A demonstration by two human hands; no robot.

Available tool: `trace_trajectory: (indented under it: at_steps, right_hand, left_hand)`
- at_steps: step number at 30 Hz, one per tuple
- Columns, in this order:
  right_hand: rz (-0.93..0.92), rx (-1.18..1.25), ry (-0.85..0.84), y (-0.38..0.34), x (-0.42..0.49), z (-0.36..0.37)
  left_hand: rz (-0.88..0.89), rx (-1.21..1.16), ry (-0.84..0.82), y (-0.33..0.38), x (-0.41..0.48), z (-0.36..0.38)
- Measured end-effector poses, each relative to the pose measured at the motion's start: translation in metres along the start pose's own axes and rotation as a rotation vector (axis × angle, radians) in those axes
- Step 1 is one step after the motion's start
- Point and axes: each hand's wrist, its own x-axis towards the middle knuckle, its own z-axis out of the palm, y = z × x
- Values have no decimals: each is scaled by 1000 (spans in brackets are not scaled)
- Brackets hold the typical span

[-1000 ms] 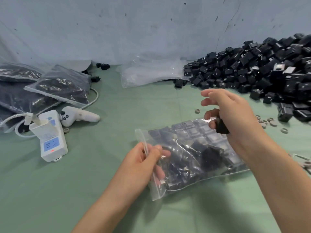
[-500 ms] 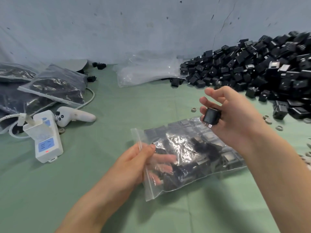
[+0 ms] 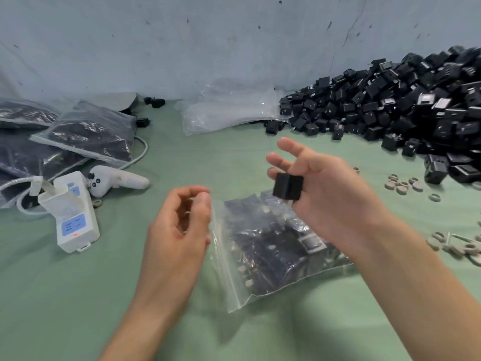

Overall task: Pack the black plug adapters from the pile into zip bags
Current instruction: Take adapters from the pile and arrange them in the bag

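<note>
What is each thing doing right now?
Right hand, holds one black adapter.
Left hand, curled beside bag; grip unclear.
Zip bag, lying down, partly filled.
Pile, heaped at right.
Packed bags, full, stacked at left.
Empty bags, flat by wall.
White power strip, red light on.

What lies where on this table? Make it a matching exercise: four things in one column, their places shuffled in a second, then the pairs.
Things
1. adapter
2. pile
3. power strip
4. empty bags

Places
a. at the back, centre
b. in the right hand
c. on the left, beside the controller
d. far right

Pairs: 1-b, 2-d, 3-c, 4-a
</note>
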Motion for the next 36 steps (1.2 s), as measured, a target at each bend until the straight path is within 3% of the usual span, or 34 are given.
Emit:
trace_trajectory:
  at_steps: [3, 10, 12, 15, 18, 21, 25, 29, 36]
  right_hand:
    - [-16, -70, -123, 22, -3, 20]
    - [3, -81, -314, 46, -4, 34]
    - [-70, -253, -268, 42, -2, 30]
    - [-328, -673, -99, 34, -1, 16]
    - [-509, -1001, -9, 29, -4, -4]
    - [-528, -1248, -5, 34, -8, -24]
    - [-491, -1339, 71, 43, -10, -44]
    - [-490, -1373, 107, 47, -10, -53]
    - [-586, -1366, 162, 46, -10, -50]
  left_hand:
    - [49, 21, -158, 13, -12, 14]
    - [-24, -118, -98, 14, -6, 6]
    - [-109, -150, -29, 9, 0, -5]
    - [-370, -119, 30, -11, 11, -25]
    - [-569, -107, -111, -25, 9, -35]
    - [-587, -168, -260, -29, 0, -30]
    - [-483, -87, -323, -24, -8, -9]
    - [-418, -151, -350, -16, -11, 3]
    - [-525, -269, -342, -13, -5, 8]
